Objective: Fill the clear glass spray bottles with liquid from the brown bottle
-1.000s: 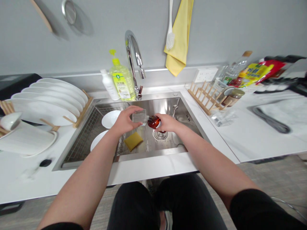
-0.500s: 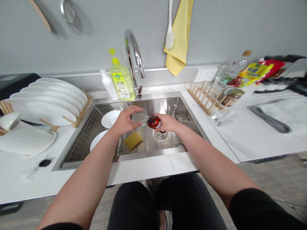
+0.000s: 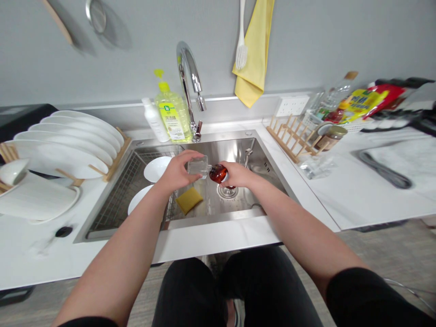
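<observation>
Over the steel sink (image 3: 218, 218), my left hand (image 3: 180, 170) grips a clear square glass bottle (image 3: 198, 166), tilted on its side with its neck to the right. My right hand (image 3: 235, 174) is closed on a reddish-brown bottle (image 3: 218, 173), whose mouth meets the clear bottle's neck. A yellow sponge (image 3: 189, 200) lies in the sink below my left hand. The drain (image 3: 227, 192) is under the brown bottle. Two white bowls (image 3: 156, 169) rest in the wire basket at left, partly hidden by my left arm.
Behind the sink stand a chrome faucet (image 3: 185, 77), a yellow-green soap bottle (image 3: 172, 113) and a white bottle (image 3: 155, 120). White plates (image 3: 68, 141) fill a rack at left. At right are a wooden rack (image 3: 289, 138), a jar (image 3: 332, 137) and a black cable (image 3: 384, 170).
</observation>
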Motion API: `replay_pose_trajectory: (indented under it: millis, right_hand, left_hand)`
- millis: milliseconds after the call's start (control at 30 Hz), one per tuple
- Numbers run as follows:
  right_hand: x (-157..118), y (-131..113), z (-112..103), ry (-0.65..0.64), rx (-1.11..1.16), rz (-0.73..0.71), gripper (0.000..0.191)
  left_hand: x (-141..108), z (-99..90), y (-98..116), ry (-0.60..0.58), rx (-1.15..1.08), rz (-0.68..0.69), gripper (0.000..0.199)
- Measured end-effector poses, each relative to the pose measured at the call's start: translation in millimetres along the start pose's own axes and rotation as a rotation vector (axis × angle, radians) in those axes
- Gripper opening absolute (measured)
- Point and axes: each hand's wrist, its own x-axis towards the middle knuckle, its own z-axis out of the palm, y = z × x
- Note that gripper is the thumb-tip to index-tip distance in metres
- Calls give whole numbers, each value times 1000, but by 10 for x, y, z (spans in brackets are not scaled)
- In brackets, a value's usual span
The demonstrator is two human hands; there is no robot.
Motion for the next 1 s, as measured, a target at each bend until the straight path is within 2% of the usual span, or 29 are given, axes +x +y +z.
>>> replay_pose_trajectory:
  millis: [1000]
  right_hand:
    - [-7,-27,-9,-3,-8,0,84]
  left_hand:
    - [-13,-1,2,3,3,14,61]
